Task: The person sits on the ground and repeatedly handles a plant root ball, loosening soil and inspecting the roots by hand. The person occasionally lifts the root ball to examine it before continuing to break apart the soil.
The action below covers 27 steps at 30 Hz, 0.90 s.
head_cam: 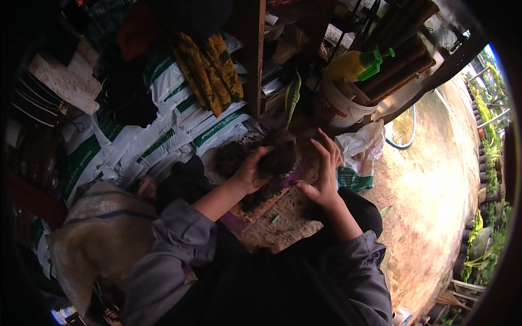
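Observation:
My left hand [255, 173] is closed around the side of a dark clump of soil [279, 159], which looks like a root ball. A single tall, mottled leaf [292, 100], like a snake plant's, rises from its far side. My right hand [325, 173] is held just right of the clump, fingers apart and curved, with nothing in it. Beneath the hands, loose dark soil [230, 157] is heaped on a sheet with purple edges [234, 223]. A small green object [275, 219] lies nearer to me. Shade hides the underside of the clump.
White-and-green plastic sacks [159, 138] are stacked at the left, near a tan woven sack [106, 244]. Ahead on the right, a white bucket [338, 108] holds a yellow-green spray bottle [346, 67]. A crumpled plastic bag [361, 142] lies before it. A wooden post [259, 61] stands ahead.

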Tool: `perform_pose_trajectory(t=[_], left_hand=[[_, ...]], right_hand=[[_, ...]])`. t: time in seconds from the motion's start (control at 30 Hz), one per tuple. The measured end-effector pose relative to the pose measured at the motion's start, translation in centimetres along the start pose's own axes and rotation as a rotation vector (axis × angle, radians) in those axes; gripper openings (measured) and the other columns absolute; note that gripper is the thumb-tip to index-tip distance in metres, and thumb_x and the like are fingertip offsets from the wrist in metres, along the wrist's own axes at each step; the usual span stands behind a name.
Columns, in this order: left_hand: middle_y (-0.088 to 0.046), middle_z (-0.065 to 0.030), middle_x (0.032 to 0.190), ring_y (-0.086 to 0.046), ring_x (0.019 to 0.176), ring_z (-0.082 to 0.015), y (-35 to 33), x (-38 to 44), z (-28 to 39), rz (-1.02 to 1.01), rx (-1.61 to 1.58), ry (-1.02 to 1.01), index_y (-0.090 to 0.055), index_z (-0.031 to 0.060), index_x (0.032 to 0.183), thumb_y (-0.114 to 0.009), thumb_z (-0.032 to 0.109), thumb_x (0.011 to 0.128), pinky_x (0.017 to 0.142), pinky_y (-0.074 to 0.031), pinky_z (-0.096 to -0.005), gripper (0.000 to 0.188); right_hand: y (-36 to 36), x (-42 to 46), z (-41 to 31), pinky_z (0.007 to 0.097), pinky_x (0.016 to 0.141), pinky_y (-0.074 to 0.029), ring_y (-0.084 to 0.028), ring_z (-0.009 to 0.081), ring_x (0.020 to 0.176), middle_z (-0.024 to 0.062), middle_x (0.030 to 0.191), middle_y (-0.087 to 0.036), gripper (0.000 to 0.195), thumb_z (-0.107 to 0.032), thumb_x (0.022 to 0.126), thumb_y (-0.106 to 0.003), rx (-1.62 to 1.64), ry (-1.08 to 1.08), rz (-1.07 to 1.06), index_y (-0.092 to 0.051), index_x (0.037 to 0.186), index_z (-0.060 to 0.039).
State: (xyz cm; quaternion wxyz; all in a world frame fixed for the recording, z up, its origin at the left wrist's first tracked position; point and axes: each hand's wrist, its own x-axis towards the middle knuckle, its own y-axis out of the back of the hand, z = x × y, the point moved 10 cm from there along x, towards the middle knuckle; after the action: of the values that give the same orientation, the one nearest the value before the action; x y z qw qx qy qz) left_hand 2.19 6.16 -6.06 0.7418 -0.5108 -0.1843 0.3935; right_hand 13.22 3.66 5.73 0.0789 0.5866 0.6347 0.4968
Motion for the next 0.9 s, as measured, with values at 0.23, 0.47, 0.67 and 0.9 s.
perform_pose_trajectory(t=[0.23,0.47,0.67,0.9], left_hand=[[-0.059,-0.0100,0.120,-0.058,0.108,-0.0191,-0.5,-0.9,0.1,-0.025,0.010,0.019,-0.051,0.0011,0.124,-0.052,0.029,0.091,0.094,-0.047,-0.0358,0.043],[-0.059,-0.0102,0.118,-0.059,0.107,-0.0199,-1.5,-1.6,0.5,-0.050,0.053,0.011,-0.049,0.0006,0.126,-0.054,0.024,0.087,0.093,-0.048,-0.0359,0.046],[-0.055,-0.0108,0.123,-0.057,0.110,-0.0214,0.9,-1.5,-0.3,-0.026,-0.007,0.068,-0.042,0.0031,0.133,-0.054,0.023,0.085,0.096,-0.046,-0.0377,0.053],[-0.056,-0.0118,0.122,-0.058,0.109,-0.0223,0.4,-1.6,0.7,0.022,0.129,-0.021,-0.044,0.0019,0.131,-0.054,0.023,0.085,0.096,-0.047,-0.0389,0.052]], right_hand=[[0.2,0.1,-0.3,0.0480,0.104,-0.015,-0.030,0.0368,0.129,0.0177,0.144,-0.034,0.069,-0.066,0.074,-0.057,-0.093,0.043,0.020,-0.058,0.121,-0.0159],[1.1,-0.4,-0.7,0.0484,0.101,-0.017,-0.033,0.0365,0.126,0.0183,0.140,-0.039,0.067,-0.067,0.075,-0.054,-0.022,0.095,0.124,-0.060,0.117,-0.0157],[-1.0,0.0,-1.7,0.0490,0.103,-0.015,-0.030,0.0360,0.129,0.0138,0.144,-0.036,0.060,-0.065,0.073,-0.057,-0.088,0.079,-0.093,-0.065,0.114,-0.0204],[-1.7,-0.2,-1.7,0.0496,0.104,-0.013,-0.027,0.0358,0.131,0.0123,0.144,-0.036,0.053,-0.054,0.071,-0.066,-0.160,0.080,-0.129,-0.065,0.114,-0.0230]])
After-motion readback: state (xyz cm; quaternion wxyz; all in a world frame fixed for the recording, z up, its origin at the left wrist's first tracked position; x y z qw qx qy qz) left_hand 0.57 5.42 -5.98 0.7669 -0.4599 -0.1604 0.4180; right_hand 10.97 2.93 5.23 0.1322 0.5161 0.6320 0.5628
